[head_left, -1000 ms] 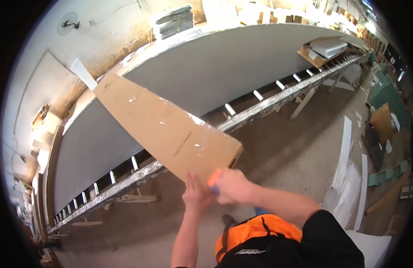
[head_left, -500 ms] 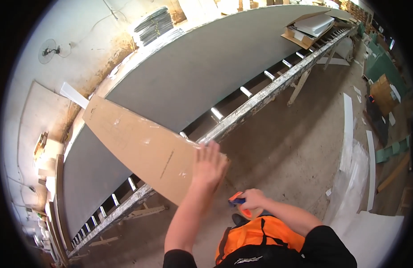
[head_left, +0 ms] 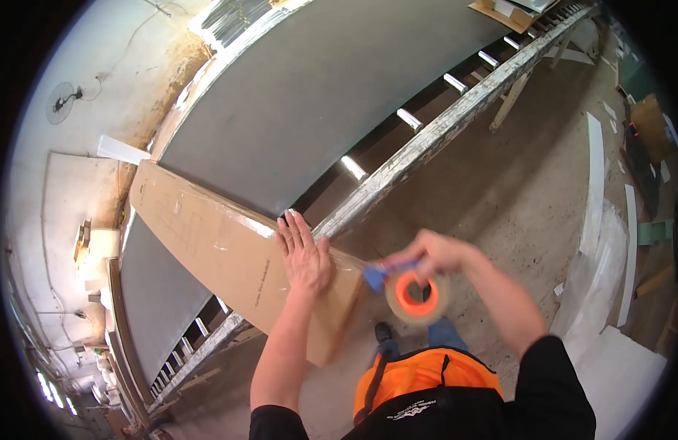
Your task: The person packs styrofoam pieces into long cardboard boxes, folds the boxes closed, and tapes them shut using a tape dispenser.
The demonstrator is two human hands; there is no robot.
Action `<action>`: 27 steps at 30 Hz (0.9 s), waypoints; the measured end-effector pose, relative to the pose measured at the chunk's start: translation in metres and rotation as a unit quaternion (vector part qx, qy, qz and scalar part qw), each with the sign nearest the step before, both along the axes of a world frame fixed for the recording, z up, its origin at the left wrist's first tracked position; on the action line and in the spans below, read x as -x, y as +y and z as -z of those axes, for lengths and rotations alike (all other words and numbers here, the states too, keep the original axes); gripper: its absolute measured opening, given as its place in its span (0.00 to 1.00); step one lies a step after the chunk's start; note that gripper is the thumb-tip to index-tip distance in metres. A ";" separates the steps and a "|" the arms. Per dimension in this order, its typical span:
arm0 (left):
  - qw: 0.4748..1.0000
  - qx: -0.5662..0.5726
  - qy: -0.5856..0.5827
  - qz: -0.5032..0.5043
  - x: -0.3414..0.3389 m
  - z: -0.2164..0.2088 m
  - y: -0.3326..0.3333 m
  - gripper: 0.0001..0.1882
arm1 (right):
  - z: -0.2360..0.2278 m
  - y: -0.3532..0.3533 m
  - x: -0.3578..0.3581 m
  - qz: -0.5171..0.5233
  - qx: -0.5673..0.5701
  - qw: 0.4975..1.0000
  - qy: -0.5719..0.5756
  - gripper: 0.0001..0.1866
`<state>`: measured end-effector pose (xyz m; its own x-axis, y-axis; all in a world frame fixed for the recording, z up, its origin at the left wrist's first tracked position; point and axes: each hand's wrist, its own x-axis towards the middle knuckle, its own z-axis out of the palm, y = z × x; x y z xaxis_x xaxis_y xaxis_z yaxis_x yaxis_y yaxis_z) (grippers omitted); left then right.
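A long brown cardboard box [head_left: 229,253] lies across the roller table, its near end sticking out past the rail toward me. My left hand [head_left: 305,258] rests flat on its top near that end, fingers spread toward the far edge. In my right hand [head_left: 438,255] is a tape dispenser [head_left: 379,274], blurred by motion, with a blue head and a roll of tape on an orange hub. The dispenser's head is beside the box's near right corner; whether it touches the cardboard I cannot tell. Shiny clear tape shows along the box's far top edge.
The table has a dark grey belt [head_left: 310,95], metal rollers [head_left: 410,119] and a worn rail [head_left: 427,147]. An opened carton [head_left: 504,16] stands at its far end. Plastic sheeting [head_left: 592,271] and white strips [head_left: 592,176] lie on the floor at right.
My right hand has come up from my waist to the box's near end with the tape dispenser. My left hand has shifted left along the box top. The view has moved too.
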<state>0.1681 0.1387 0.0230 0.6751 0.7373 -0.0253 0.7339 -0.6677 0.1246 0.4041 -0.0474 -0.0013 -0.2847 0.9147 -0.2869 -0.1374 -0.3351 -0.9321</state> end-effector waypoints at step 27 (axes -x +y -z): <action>0.935 0.039 -0.040 0.351 0.025 0.001 -0.038 0.13 | 0.017 -0.009 0.487 0.374 -0.018 0.889 -0.264 0.30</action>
<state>0.1433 0.1008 0.0221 0.9938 0.1108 0.0101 0.1056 -0.9680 0.2277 -0.0826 -0.0566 -0.0184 0.5729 0.8024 -0.1670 0.1501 -0.3031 -0.9411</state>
